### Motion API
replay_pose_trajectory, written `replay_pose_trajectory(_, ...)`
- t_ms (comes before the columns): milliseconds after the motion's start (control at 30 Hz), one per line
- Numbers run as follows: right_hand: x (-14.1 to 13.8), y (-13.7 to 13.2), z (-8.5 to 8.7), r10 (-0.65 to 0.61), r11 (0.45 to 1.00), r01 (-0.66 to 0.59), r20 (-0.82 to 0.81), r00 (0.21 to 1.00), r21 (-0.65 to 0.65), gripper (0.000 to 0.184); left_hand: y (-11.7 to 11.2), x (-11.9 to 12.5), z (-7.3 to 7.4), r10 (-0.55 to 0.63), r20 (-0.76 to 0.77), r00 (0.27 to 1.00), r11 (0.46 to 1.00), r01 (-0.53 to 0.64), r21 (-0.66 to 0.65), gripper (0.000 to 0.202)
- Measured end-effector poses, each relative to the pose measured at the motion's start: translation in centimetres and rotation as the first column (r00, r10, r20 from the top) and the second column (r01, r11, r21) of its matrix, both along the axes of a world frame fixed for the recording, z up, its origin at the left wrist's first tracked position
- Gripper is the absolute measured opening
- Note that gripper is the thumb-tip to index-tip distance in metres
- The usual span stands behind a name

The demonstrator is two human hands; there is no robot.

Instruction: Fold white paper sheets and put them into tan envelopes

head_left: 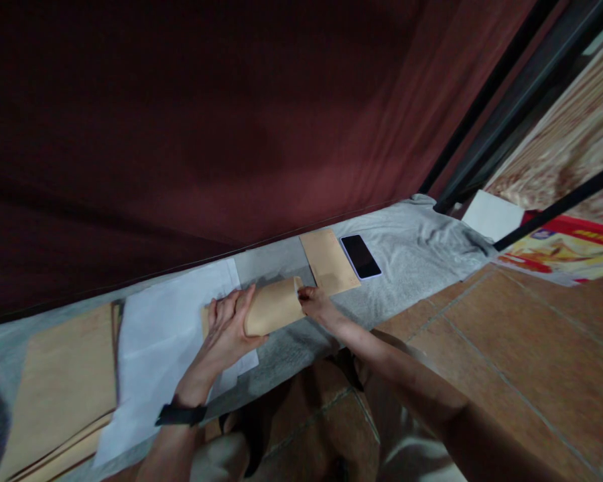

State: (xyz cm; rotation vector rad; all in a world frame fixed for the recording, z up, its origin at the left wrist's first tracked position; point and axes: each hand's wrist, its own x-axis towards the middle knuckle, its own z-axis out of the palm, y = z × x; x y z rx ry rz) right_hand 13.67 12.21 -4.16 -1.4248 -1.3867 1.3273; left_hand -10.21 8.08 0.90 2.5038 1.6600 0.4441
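Note:
My left hand (pixel 227 327) is wrapped round the left part of a brown paper envelope (pixel 274 306) held just above a grey cloth-covered surface (pixel 407 258). My right hand (pixel 315 302) pinches the envelope's right end, where a white edge of paper shows. A black band sits on my left wrist. A sheet of white paper (pixel 165 341) lies under my left hand.
A second brown envelope (pixel 328 261) and a dark-screened phone (pixel 360 256) lie on the cloth to the right. A stack of brown envelopes (pixel 63 381) lies at the left. A dark red curtain hangs behind. Tiled floor, a white box and a printed poster are at the right.

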Motion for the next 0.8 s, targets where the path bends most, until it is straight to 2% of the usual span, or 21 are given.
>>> replay_pose_trajectory(133,0.2,-0.1,0.3,0.006,0.999,-0.006,0.003,1.0,-0.035,0.012,0.0,-0.1,0.0,-0.002,0.003,1.0,1.0,0.002,-0.006,0.113)
replay_pose_trajectory(433,-0.1,-0.2,0.2,-0.047,0.998,0.048,-0.019,0.999,0.037,0.009,0.1,-0.1,-0.1,-0.005,-0.03,1.0,1.0,0.005,0.019,0.114)
replay_pose_trajectory(567,0.1,-0.2,0.9,-0.085,0.994,0.084,0.001,0.996,0.07,0.014,0.1,-0.1,-0.1,-0.005,-0.031,1.0,1.0,0.006,0.025,0.112)
replay_pose_trajectory(800,0.2,-0.5,1.9,-0.123,0.992,0.121,0.053,0.991,0.047,0.012,0.0,0.0,0.1,-0.003,-0.021,1.0,0.999,0.004,0.033,0.111)
